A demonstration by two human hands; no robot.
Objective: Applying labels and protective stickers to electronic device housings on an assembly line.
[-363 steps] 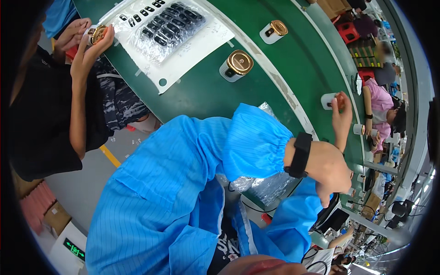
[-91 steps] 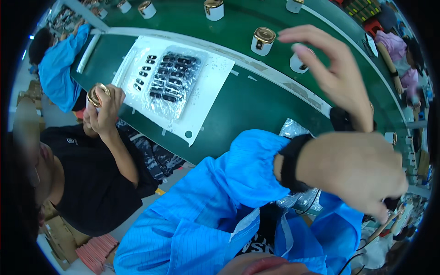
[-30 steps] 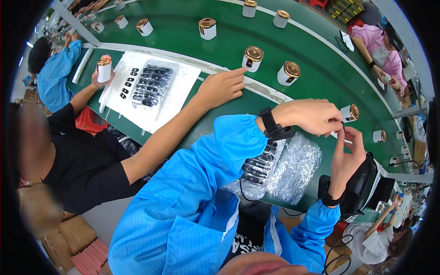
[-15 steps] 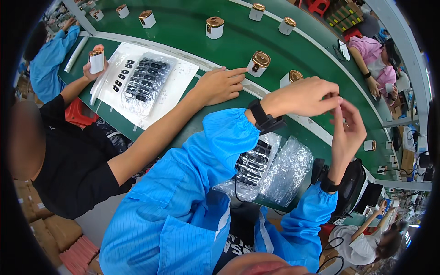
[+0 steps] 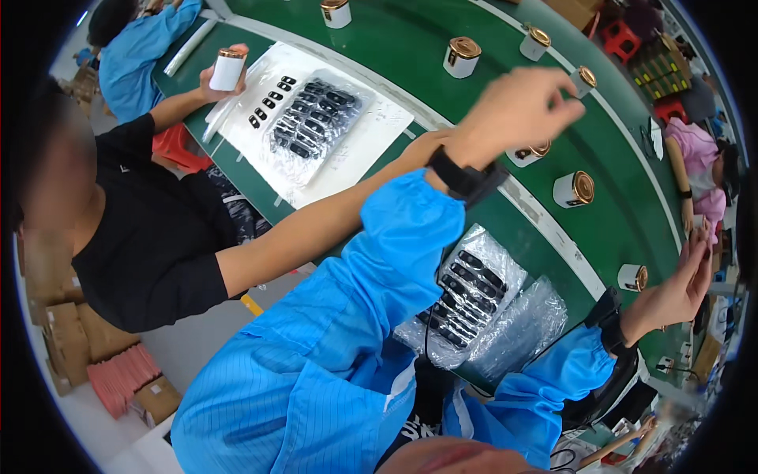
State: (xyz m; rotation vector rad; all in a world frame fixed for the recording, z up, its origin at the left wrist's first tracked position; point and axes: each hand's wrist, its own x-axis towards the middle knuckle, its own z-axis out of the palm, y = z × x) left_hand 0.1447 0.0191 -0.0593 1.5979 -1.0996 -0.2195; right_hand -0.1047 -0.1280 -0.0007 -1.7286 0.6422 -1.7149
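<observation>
My left hand (image 5: 517, 109) is raised over the green belt, its fingers curled and smeared by motion. Just below it, partly hidden, is a white canister with a shiny copper-coloured top (image 5: 527, 155). Out to the right, my right hand (image 5: 671, 296) has its fingers drawn together and pointing up and away; whatever may be between the tips is too small to make out. A similar copper-topped canister (image 5: 632, 277) is nearest to that hand. Another canister (image 5: 574, 189) stands between my two hands. In front of me lies a clear plastic pack of black oval parts (image 5: 471, 296).
Crumpled clear plastic (image 5: 525, 328) lies beside the pack. At left a co-worker in black holds a canister (image 5: 227, 69), the other arm reaching behind my left wrist. A second pack of black parts (image 5: 316, 118) rests on white paper (image 5: 387, 118). A metal rail (image 5: 553, 225) edges the belt (image 5: 505, 16).
My hands, fingertips touching before, have parted: the left went up and slightly left, the right far out to the right. The whole view has shifted, so the table and canisters appear displaced.
</observation>
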